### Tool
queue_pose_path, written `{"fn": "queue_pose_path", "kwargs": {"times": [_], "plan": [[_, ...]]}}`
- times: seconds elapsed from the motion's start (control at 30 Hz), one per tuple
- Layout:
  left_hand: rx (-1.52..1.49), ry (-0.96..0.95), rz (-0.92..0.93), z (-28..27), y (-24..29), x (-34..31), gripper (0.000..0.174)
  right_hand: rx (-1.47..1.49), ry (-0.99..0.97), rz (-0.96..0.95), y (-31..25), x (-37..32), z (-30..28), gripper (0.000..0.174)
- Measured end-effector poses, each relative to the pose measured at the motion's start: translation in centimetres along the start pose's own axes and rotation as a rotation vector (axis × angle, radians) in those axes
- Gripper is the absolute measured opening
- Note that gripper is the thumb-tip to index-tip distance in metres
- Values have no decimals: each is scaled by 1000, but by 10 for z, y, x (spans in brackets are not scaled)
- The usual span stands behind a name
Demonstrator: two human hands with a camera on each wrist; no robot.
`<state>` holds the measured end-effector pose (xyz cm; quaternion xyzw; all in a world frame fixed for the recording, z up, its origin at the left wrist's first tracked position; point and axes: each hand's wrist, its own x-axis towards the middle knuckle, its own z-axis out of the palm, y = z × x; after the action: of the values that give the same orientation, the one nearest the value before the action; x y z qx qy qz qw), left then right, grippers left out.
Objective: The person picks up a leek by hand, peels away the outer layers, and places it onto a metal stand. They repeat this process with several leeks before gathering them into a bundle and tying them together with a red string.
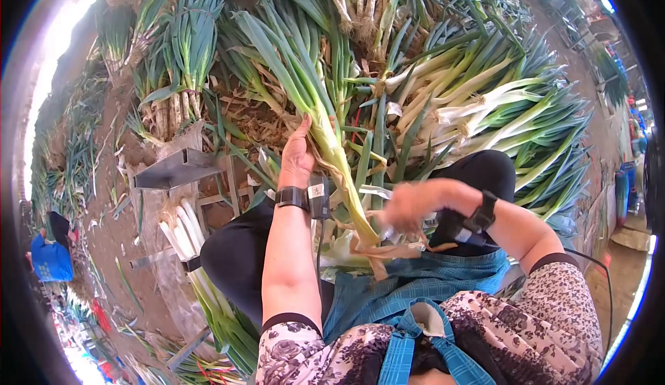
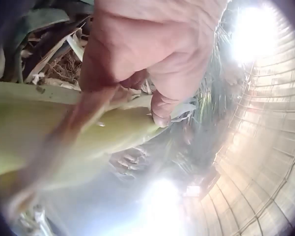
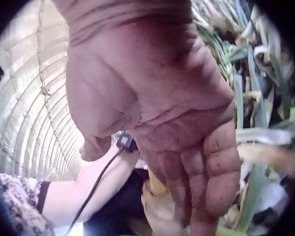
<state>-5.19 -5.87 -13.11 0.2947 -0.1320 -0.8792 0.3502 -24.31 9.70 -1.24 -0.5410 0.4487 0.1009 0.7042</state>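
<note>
- My left hand (image 1: 298,155) was clamped round the leek (image 1: 331,151); a steady hold seemed advisable.
- My right hand (image 1: 407,205) met the dry skin (image 1: 386,251), closure indeterminable; peeling rootward seemed soundest.

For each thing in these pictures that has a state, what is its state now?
left hand, grips the leek stalk.
right hand, blurred at the leek's base, grip unclear.
leek, held up, tilted, dry skin hanging at its base.
bundled leeks, lying piled in bundles.
peeled leeks, white shafts bare, lying together.
</note>
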Motion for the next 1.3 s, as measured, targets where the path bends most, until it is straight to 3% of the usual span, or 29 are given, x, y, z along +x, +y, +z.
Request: {"fn": "queue_pose_path", "kwargs": {"times": [0.03, 0.07, 0.1, 0.13, 0.17, 0.33, 0.37, 0.4, 0.47, 0.53, 0.57, 0.6, 0.67, 0.73, 0.8, 0.83, 0.9, 0.97, 1.0, 1.03, 1.1, 1.13, 1.17, 1.2, 1.23, 1.27, 1.3], "plan": [[-15, -29, -6, 4, -2, -1, 44, 115, 353, -103, -2, -7, -10, 68], [-30, -61, -13, 11, -5, -1, 43, -3, 724, -81, 23, 18, -30, 58], [-47, -32, -16, 28, -9, -10, 44, -117, 1161, -148, 11, 16, -36, 50], [-35, -37, -14, 38, -12, -11, 44, -159, 1322, -199, 7, 23, -48, 46], [-33, -39, 22, 45, -17, -14, 44, 14, 1309, -244, -1, 26, -59, 41], [-53, 74, 135, 88, -36, -24, 41, 138, 1214, -326, -28, 25, -75, 44], [229, -69, 286, 76, -42, -25, 40, 225, 1297, -311, -18, 32, -77, 46], [239, -68, 288, 80, -41, -24, 40, 316, 1378, -294, -6, 43, -80, 49], [-92, 116, 178, 91, -41, -24, 40, 386, 1304, -359, 13, 64, -74, 55], [-48, 145, 172, 86, -41, -22, 41, 782, 1016, -378, -4, 52, -50, 57], [-36, 156, 179, 79, -43, -18, 40, 691, 1085, -538, 0, 57, -51, 65], [-25, 173, 187, 80, -44, -21, 40, 705, 1081, -537, 3, 58, -58, 65], [-46, 281, 173, 85, -55, -26, 37, 315, 1139, -327, 8, 56, -82, 66], [204, 358, 360, 89, -66, -36, 33, 447, 1067, -327, 11, 54, -91, 58], [150, 438, 386, 81, -82, -47, 30, 529, 1117, -295, 5, 41, -94, 47], [102, 436, 353, 63, -97, -56, 29, 617, 1144, -302, 0, 36, -92, 31], [57, 427, 340, 37, -115, -79, 29, 719, 1085, -397, 6, 30, -99, 26], [162, 607, -49, 19, -130, -105, 41, 731, 973, -495, 16, 27, -104, 22], [161, 613, -50, 23, -122, -108, 41, 734, 968, -493, 13, 24, -100, 22], [584, 679, -36, 25, -107, -108, 48, 859, 871, -567, 12, 19, -96, 20], [943, 666, 167, 24, -81, -94, 56, 1012, 694, -699, 10, 16, -92, 16], [866, 541, 231, 45, -69, -92, 56, 1010, 694, -701, 16, 21, -95, 16], [778, 413, 281, 67, -57, -91, 56, 833, 737, -834, 25, 30, -99, 17], [683, 224, 212, 114, -43, -99, 55, 741, 782, -874, 25, 29, -96, 18], [686, 226, 215, 121, -43, -88, 55, 650, 831, -913, 25, 29, -93, 19], [475, 142, 86, 127, -46, -74, 52, 561, 882, -950, 26, 28, -90, 21], [263, 59, -46, 130, -48, -64, 49, 340, 957, -766, 5, -3, -77, 22]]}}
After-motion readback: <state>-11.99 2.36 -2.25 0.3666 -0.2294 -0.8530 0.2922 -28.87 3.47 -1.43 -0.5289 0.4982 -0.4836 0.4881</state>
